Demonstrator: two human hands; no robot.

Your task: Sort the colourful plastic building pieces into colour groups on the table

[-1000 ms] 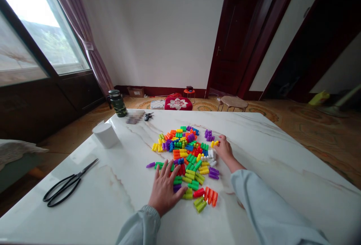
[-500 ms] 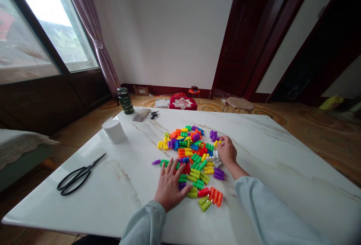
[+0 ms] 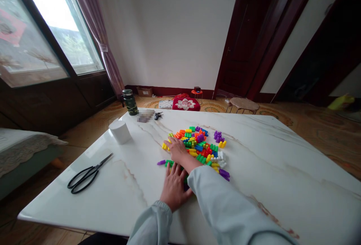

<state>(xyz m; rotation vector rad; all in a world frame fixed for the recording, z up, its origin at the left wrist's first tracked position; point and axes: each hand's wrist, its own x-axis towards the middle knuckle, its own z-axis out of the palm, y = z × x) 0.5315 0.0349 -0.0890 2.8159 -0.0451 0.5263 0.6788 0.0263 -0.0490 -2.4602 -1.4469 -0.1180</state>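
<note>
A heap of small plastic building blocks [image 3: 200,144] in many colours lies on the white marble table [image 3: 267,162]. My left hand [image 3: 174,186] rests flat on the table at the near edge of the heap, fingers spread over a few blocks. My right hand [image 3: 177,149] reaches across above it to the heap's left side, next to some yellow blocks [image 3: 165,146]. Its fingers are curled down onto the blocks; whether they hold one is hidden. A purple block [image 3: 161,162] lies alone at the left, and a purple cluster [image 3: 217,136] sits at the far right.
Black scissors [image 3: 88,173] lie at the table's left. A white cylinder [image 3: 120,131], a dark green bottle [image 3: 130,102] and keys [image 3: 157,115] stand at the far left corner. Beyond are a red cushion [image 3: 185,104], a small round stool [image 3: 243,104], a dark door and a window.
My right hand has left the heap's right side and crossed over to its left side, above my left hand. The left hand has stayed put. The view has shifted slightly.
</note>
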